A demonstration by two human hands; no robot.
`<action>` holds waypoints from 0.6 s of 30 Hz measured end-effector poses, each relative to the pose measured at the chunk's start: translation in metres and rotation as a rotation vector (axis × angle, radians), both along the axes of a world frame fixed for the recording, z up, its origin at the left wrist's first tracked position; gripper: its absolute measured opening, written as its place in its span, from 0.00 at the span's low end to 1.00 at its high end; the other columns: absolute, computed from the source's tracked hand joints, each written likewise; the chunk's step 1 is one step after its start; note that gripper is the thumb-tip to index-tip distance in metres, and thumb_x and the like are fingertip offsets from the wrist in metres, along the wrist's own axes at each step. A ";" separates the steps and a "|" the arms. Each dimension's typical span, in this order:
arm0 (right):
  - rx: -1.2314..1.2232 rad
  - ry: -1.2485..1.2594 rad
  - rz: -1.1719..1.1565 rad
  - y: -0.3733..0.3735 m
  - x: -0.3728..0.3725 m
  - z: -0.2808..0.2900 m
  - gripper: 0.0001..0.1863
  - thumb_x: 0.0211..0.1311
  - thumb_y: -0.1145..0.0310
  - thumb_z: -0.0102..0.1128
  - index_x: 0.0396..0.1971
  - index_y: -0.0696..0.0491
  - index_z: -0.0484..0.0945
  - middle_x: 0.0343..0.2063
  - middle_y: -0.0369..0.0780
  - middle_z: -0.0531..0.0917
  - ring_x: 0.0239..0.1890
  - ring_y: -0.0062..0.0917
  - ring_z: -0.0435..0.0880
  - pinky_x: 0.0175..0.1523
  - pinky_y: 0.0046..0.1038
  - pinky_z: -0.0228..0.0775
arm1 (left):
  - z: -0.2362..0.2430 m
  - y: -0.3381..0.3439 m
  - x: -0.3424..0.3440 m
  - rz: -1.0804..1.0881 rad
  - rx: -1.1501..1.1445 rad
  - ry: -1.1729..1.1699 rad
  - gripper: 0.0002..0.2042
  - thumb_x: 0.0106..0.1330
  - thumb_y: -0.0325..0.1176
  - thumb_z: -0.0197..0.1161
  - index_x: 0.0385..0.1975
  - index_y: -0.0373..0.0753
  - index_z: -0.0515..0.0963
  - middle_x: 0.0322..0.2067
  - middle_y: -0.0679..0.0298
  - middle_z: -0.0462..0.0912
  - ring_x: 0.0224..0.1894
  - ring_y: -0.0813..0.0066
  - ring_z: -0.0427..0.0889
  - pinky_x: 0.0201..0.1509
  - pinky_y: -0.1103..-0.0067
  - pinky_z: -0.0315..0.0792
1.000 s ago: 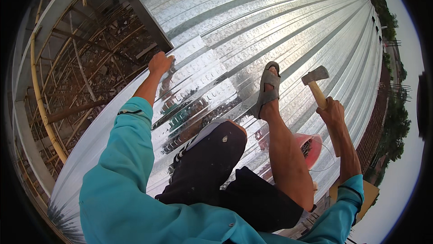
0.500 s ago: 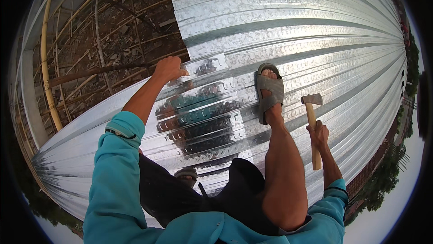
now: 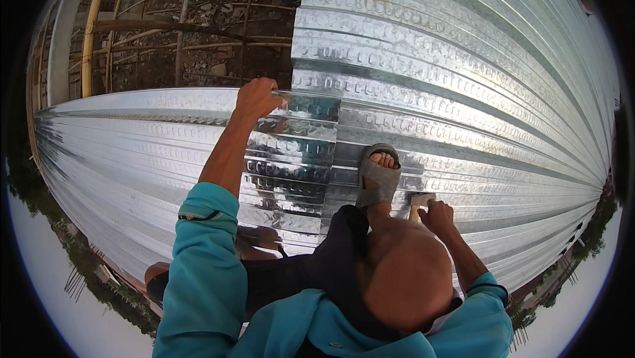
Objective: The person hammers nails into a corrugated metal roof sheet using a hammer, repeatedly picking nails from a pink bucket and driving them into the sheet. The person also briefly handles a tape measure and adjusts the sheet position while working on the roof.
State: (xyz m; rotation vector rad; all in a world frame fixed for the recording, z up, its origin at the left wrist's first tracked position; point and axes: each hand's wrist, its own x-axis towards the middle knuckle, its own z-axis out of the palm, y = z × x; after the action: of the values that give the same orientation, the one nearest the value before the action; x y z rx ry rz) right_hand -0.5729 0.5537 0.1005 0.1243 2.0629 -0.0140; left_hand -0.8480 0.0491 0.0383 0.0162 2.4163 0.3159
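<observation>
Shiny corrugated metal sheets lie beneath me, one overlapping another. My left hand [image 3: 258,98] is closed over the far edge of the near metal sheet [image 3: 192,143], close to the corner of the open gap. In my right hand [image 3: 438,218] is a hammer [image 3: 423,199], its metal head beside my sandalled foot and just above the ribbed surface. Most of its wooden handle is hidden behind my hand and bent knee. My foot in a grey sandal [image 3: 380,182] rests on the sheets near the overlap.
Beyond the sheet's edge, a gap drops to rubble, crossed by bamboo poles [image 3: 96,34] and wooden beams [image 3: 159,26]. A pale concrete beam [image 3: 61,60] borders it at left. More ribbed sheeting [image 3: 463,80] stretches away to the right. Trees [image 3: 40,199] show past the roof's edge.
My right hand has brought the hammer inward and nearer my foot. My knee is bent lower and the view has turned. The left hand keeps its hold on the sheet's edge.
</observation>
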 end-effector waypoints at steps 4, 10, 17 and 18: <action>-0.566 0.919 0.379 -0.085 -0.228 -0.010 0.15 0.63 0.68 0.66 0.46 0.59 0.77 0.35 0.47 0.81 0.38 0.42 0.84 0.42 0.41 0.78 | 0.017 0.003 0.007 0.039 0.000 0.057 0.25 0.52 0.47 0.75 0.47 0.38 0.86 0.47 0.51 0.87 0.53 0.52 0.83 0.59 0.63 0.77; -1.118 0.719 1.201 -0.291 -0.391 -0.073 0.16 0.57 0.74 0.60 0.46 0.57 0.80 0.44 0.43 0.82 0.51 0.37 0.81 0.57 0.37 0.75 | 0.057 0.010 0.005 0.031 -0.074 0.082 0.14 0.57 0.39 0.73 0.41 0.41 0.87 0.44 0.58 0.87 0.52 0.56 0.83 0.57 0.63 0.76; -0.663 0.278 1.501 -0.351 -0.365 -0.100 0.11 0.58 0.64 0.58 0.32 0.51 0.88 0.37 0.42 0.89 0.43 0.39 0.88 0.48 0.40 0.80 | 0.082 0.011 0.024 0.097 -0.028 0.174 0.11 0.56 0.29 0.72 0.39 0.41 0.85 0.44 0.59 0.85 0.50 0.55 0.84 0.54 0.63 0.77; -0.681 0.289 1.533 -0.348 -0.367 -0.098 0.12 0.58 0.63 0.58 0.33 0.49 0.89 0.38 0.42 0.89 0.43 0.39 0.89 0.47 0.40 0.81 | 0.083 0.012 0.024 0.110 -0.019 0.178 0.11 0.56 0.29 0.72 0.39 0.41 0.85 0.44 0.59 0.85 0.49 0.55 0.84 0.53 0.63 0.77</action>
State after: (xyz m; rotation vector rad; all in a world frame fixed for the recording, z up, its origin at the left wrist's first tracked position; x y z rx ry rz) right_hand -0.9398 0.2052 0.0029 -1.9120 1.8098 0.2139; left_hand -0.8244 0.0616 0.1214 -0.1020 2.6017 0.3548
